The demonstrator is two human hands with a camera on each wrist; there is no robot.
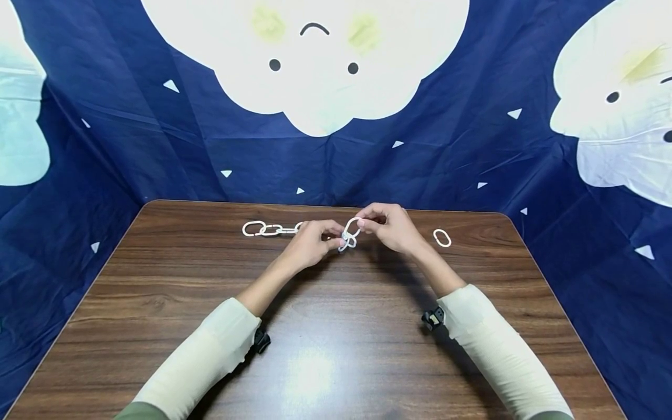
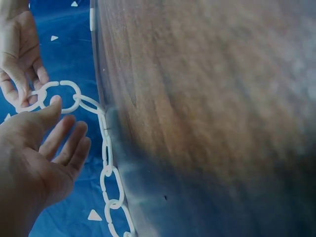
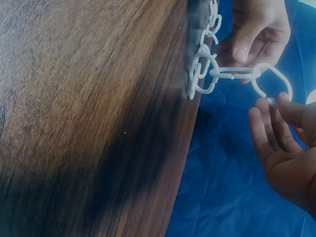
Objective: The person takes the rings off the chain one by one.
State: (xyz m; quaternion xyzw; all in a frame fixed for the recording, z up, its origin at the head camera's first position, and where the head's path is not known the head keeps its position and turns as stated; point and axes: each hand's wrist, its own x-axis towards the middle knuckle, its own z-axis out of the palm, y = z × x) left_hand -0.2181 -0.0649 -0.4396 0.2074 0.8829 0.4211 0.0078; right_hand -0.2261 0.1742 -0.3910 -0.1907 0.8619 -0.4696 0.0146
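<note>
A chain of white plastic links (image 1: 255, 228) runs along the far part of the brown table and rises at its right end. My right hand (image 1: 391, 227) pinches the end link (image 3: 279, 79) between thumb and fingertips. Close by on its left, my left hand (image 1: 312, 242) holds the neighbouring link (image 3: 232, 73) by thumb and fingers; its index finger is partly hidden in the left wrist view. The two held links are joined. Further links (image 2: 112, 185) trail down onto the table, partly behind the left hand in the head view.
A single loose white link (image 1: 442, 238) lies on the table (image 1: 336, 326) to the right of my right hand. Beyond the far edge hangs a dark blue cloth (image 1: 325, 163) with white clouds and triangles. Each forearm wears a pale sleeve with a black wrist camera (image 1: 433, 318).
</note>
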